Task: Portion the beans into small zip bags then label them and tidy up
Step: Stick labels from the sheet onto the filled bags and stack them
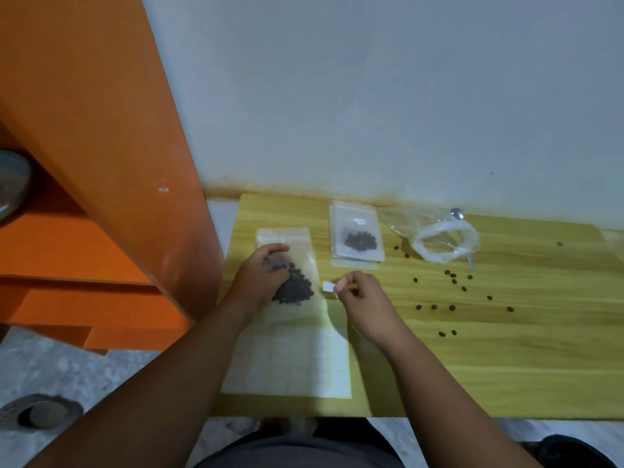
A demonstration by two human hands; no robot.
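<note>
Head view: left hand (261, 276) fingers curled onto zip bag (305, 246), gripping it flat on table (506, 366); beans (295, 292) heaped inside, at fingertips. Right hand (364, 300) thumb and forefinger pinch small white label (327, 286), just right of bag. Label sheet (297, 363) beneath wrists. Second filled bag (358, 236) and loose beans (452, 278) beyond right fingers.
</note>
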